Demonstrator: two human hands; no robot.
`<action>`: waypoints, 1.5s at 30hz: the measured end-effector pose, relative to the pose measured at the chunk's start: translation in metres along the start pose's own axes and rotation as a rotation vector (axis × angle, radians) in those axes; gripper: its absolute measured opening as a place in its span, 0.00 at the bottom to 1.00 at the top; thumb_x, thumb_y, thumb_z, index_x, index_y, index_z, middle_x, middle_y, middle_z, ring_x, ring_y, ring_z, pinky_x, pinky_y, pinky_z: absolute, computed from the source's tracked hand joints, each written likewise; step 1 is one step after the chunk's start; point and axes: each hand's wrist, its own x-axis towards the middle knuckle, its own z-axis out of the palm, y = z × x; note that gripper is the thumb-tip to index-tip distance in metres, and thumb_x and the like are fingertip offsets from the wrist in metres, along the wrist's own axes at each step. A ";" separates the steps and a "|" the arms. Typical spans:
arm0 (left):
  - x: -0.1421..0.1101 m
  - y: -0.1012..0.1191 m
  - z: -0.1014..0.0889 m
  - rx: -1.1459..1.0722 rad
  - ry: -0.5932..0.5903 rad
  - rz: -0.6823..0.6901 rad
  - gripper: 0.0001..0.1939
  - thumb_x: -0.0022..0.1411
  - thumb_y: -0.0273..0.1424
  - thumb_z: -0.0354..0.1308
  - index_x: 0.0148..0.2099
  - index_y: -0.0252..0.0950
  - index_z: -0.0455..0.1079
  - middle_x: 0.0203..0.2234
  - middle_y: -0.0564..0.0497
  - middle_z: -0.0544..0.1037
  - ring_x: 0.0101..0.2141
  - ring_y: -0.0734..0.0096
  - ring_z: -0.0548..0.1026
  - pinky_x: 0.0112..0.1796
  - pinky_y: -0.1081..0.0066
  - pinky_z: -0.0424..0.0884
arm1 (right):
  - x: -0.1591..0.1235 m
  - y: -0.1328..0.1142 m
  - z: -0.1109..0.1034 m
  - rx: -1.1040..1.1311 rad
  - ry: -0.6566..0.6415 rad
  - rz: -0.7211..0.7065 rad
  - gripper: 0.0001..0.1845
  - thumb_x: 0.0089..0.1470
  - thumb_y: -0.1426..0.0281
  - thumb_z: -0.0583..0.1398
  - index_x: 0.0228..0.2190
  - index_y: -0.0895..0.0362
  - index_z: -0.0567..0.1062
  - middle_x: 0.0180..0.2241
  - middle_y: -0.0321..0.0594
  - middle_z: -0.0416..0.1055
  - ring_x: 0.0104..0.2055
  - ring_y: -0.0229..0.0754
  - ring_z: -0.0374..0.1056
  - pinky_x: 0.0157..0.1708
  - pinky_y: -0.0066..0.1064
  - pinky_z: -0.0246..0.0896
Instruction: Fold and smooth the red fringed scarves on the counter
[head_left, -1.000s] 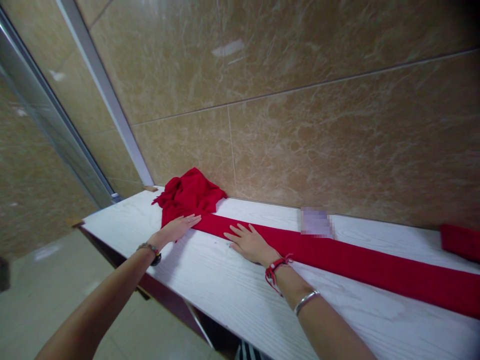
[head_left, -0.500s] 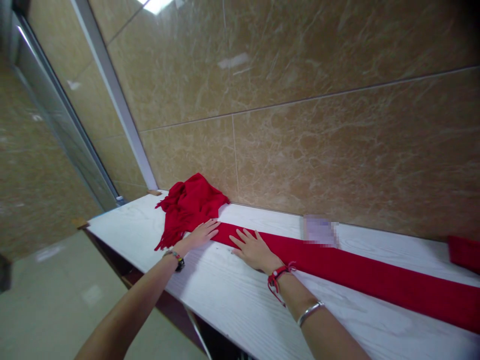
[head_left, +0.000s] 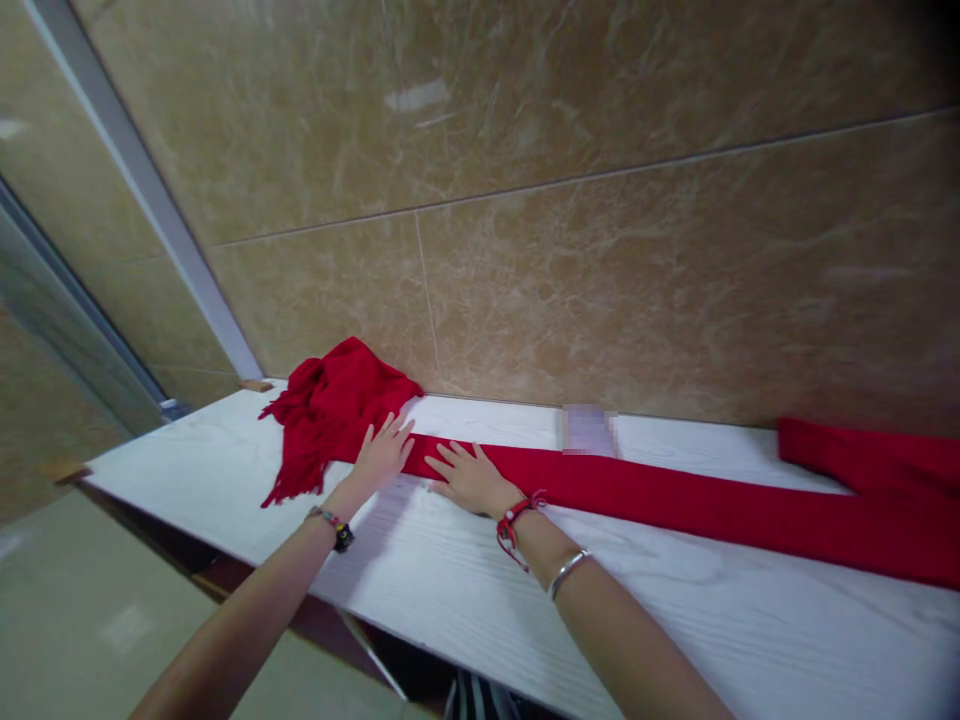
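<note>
A long red scarf [head_left: 660,490] stretches across the white table [head_left: 450,560], a flat folded strip reaching out of view at the right. Its left part is a crumpled heap [head_left: 341,390] with fringe hanging toward the front. My left hand [head_left: 382,450] rests with spread fingers on the scarf where the strip meets the heap. Just to its right, my right hand [head_left: 472,478] lies palm down on the strip, fingers apart. Neither hand grips the cloth. More red fabric [head_left: 847,455] is bunched at the far right, seeming to join the strip.
Behind the table rises a tan marble-tiled wall [head_left: 600,280]. A blurred-out pale item [head_left: 589,430] lies between wall and scarf. Small brown pieces [head_left: 255,385] sit near the table's left end. Dark open space shows under the front edge, with tiled floor [head_left: 90,620] at left.
The view has turned to the right, so everything sits further left and more red fabric shows at the right. My left fingers have lifted and spread slightly; both hands stay on the scarf.
</note>
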 end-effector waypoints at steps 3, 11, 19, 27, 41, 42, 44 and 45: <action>0.019 0.017 0.013 -0.165 -0.100 0.150 0.24 0.64 0.36 0.33 0.60 0.38 0.53 0.59 0.47 0.54 0.58 0.63 0.51 0.53 0.58 0.55 | -0.004 0.001 -0.003 -0.009 0.049 0.120 0.33 0.57 0.53 0.39 0.56 0.60 0.55 0.60 0.51 0.46 0.61 0.50 0.41 0.56 0.52 0.32; 0.031 0.006 0.036 -0.209 -0.145 0.180 0.25 0.63 0.37 0.35 0.59 0.36 0.55 0.57 0.47 0.58 0.58 0.61 0.53 0.52 0.59 0.55 | -0.026 0.010 -0.006 -0.027 0.058 0.212 0.38 0.56 0.51 0.39 0.56 0.69 0.53 0.59 0.56 0.47 0.61 0.49 0.41 0.57 0.47 0.36; 0.033 0.027 0.020 -0.230 -0.078 0.140 0.25 0.62 0.35 0.35 0.57 0.33 0.57 0.58 0.43 0.57 0.57 0.59 0.54 0.53 0.55 0.52 | -0.097 0.026 -0.028 -0.149 0.115 0.249 0.35 0.57 0.54 0.43 0.55 0.69 0.55 0.58 0.54 0.48 0.61 0.48 0.41 0.58 0.42 0.37; 0.024 0.091 0.009 -0.242 -0.131 0.346 0.25 0.63 0.36 0.34 0.60 0.35 0.52 0.59 0.47 0.54 0.58 0.61 0.52 0.52 0.56 0.54 | -0.074 0.022 -0.023 -0.169 0.143 0.319 0.30 0.58 0.58 0.44 0.54 0.67 0.57 0.57 0.53 0.52 0.60 0.47 0.44 0.57 0.45 0.40; 0.030 0.080 0.009 -0.219 -0.201 0.344 0.26 0.62 0.34 0.33 0.61 0.33 0.51 0.58 0.46 0.55 0.58 0.59 0.52 0.52 0.55 0.55 | -0.302 0.166 -0.081 -0.524 -0.066 0.611 0.19 0.58 0.74 0.46 0.49 0.57 0.66 0.57 0.50 0.53 0.59 0.52 0.47 0.49 0.53 0.52; 0.032 0.081 0.008 -0.219 -0.223 0.338 0.26 0.63 0.34 0.33 0.61 0.32 0.51 0.58 0.46 0.55 0.58 0.59 0.52 0.52 0.55 0.55 | -0.313 0.171 -0.087 -0.524 -0.080 0.651 0.19 0.57 0.74 0.46 0.49 0.58 0.66 0.57 0.51 0.53 0.59 0.53 0.47 0.49 0.54 0.52; 0.039 0.088 0.005 -0.212 -0.260 0.287 0.25 0.63 0.33 0.33 0.60 0.32 0.52 0.58 0.45 0.55 0.57 0.58 0.53 0.51 0.52 0.55 | -0.324 0.175 -0.097 -0.532 -0.069 0.691 0.19 0.58 0.72 0.47 0.49 0.60 0.66 0.57 0.53 0.53 0.59 0.55 0.46 0.49 0.56 0.50; 0.043 0.096 0.003 -0.207 -0.251 0.252 0.25 0.62 0.33 0.34 0.60 0.33 0.53 0.58 0.45 0.55 0.57 0.57 0.53 0.51 0.50 0.54 | -0.325 0.174 -0.101 -0.539 -0.046 0.678 0.20 0.58 0.71 0.47 0.50 0.61 0.64 0.57 0.55 0.53 0.59 0.55 0.45 0.50 0.56 0.49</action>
